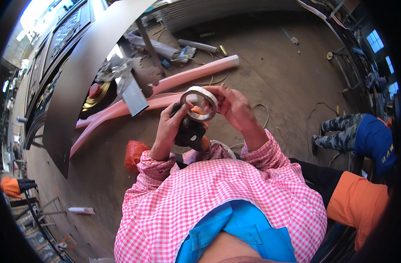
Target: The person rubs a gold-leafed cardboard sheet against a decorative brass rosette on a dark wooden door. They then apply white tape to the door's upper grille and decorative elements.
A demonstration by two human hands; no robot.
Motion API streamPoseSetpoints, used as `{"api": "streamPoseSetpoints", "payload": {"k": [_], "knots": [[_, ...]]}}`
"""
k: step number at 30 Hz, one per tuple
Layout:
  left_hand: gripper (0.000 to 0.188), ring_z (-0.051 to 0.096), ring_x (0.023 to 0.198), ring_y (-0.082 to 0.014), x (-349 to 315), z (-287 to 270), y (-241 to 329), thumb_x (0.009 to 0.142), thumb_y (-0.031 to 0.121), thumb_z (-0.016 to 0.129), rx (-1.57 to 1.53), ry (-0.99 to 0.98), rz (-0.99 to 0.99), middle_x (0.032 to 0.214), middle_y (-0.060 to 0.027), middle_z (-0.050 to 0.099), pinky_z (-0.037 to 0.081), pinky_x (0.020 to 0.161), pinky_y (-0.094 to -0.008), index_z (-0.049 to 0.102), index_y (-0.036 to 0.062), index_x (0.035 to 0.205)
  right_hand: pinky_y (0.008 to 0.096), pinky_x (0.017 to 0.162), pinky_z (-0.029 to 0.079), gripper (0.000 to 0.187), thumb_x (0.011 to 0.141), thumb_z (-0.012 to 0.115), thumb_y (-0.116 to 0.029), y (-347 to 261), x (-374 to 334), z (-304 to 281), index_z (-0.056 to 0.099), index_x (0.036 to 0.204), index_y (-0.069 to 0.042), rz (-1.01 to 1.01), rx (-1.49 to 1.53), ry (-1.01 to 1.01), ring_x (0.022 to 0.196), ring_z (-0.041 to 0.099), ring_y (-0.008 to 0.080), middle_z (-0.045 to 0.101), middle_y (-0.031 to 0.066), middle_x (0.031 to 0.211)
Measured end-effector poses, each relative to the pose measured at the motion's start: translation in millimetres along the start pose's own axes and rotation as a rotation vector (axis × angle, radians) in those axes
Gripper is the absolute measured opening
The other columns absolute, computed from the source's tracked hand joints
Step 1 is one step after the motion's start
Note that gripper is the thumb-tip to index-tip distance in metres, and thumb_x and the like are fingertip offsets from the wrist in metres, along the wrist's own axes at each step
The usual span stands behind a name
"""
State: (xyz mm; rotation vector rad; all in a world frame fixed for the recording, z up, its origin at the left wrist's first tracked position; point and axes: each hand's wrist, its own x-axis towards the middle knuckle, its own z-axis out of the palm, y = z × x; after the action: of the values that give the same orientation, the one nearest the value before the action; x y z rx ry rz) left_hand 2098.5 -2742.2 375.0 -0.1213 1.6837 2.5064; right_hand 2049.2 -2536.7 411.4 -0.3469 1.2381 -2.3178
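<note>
Noting the checked sleeves first, both forearms raised in front of the chest. Left hand closed on the near-left rim of a pale ring-shaped roll, thumb over the edge; likely steadying it. Right hand has curled fingers at the opposite rim; cannot tell whether they pinch it. Roll held up between the two hands, clear of the floor, probably so its edge can be seen and worked. Black object with orange parts just below the left hand; contact unclear.

Red bag on the floor beyond the left elbow, out of the way. Farther: pink-wrapped lengths, wrapping perhaps guarding their finish; metal box section beside them. Off right, a bent-over co-worker in a blue top.
</note>
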Motion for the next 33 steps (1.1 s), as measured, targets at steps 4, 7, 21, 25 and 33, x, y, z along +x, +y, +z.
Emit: {"api": "streamPoseSetpoints", "payload": {"k": [4,7,21,25,33], "knots": [[0.021,0.061,0.073,-0.006,43.7,39.4,-17.1,0.098,0.023,0.064,0.004,-0.044,-0.075,0.086,0.0,0.067,0.049,0.065,-0.0226,0.067,0.0025,0.101,0.0253,0.07,0.054,0.037,0.105,0.048,-0.023,-23.1,-2.6,-41.2,0.058,0.126,0.005,-0.106,-0.262,0.132,0.074,0.064,0.0121,0.068,0.0099,0.09],[0.023,0.058,0.068,-0.0055,69.8,58.6,-24.4,0.097,0.026,0.064,0.053,-0.093,-0.149,0.081,0.0009,0.065,0.046,0.061,-0.0216,0.067,0.0034,0.098,0.0251,0.063,0.055,0.031,0.103,0.051,-0.019,-29.1,2.8,-72.4,0.061,0.122,0.004,-0.114,-0.355,0.266,0.068,0.065,0.0116,0.069,0.0091,0.084],[0.033,0.053,0.05,-0.015,291.9,112.1,-71.4,0.1,0.036,0.055,-0.513,-0.35,-0.84,0.056,-0.0016,0.05,0.047,0.046,-0.0284,0.059,0.0052,0.09,0.0323,0.087,0.057,0.043,0.1,0.054,-0.011,-102.5,81.2,-201.8,0.045,0.139,0.002,-0.095,-0.295,0.454,0.096,0.068,0.0189,0.068,0.0132,0.11],[0.034,0.054,0.046,-0.0159,349.2,139.9,-75.5,0.099,0.034,0.056,-0.559,-0.412,-1.034,0.056,-0.002,0.052,0.049,0.044,-0.0297,0.057,0.0079,0.079,0.0303,0.088,0.055,0.059,0.089,0.066,0.001,-117.3,108.3,-230.4,0.04,0.142,0.001,-0.22,-0.384,0.514,0.098,0.067,0.0165,0.067,0.0115,0.113],[0.028,0.058,0.053,-0.0179,423.7,209.0,-110.7,0.101,0.034,0.054,-0.701,-0.544,-1.223,0.061,-0.0027,0.056,0.051,0.048,-0.0305,0.057,0.0061,0.095,0.0273,0.079,0.057,0.045,0.089,0.067,-0.004,-155.9,133.4,-306.5,0.053,0.131,0.005,-0.223,-0.556,0.802,0.083,0.069,0.0131,0.07,0.009,0.09]]}}
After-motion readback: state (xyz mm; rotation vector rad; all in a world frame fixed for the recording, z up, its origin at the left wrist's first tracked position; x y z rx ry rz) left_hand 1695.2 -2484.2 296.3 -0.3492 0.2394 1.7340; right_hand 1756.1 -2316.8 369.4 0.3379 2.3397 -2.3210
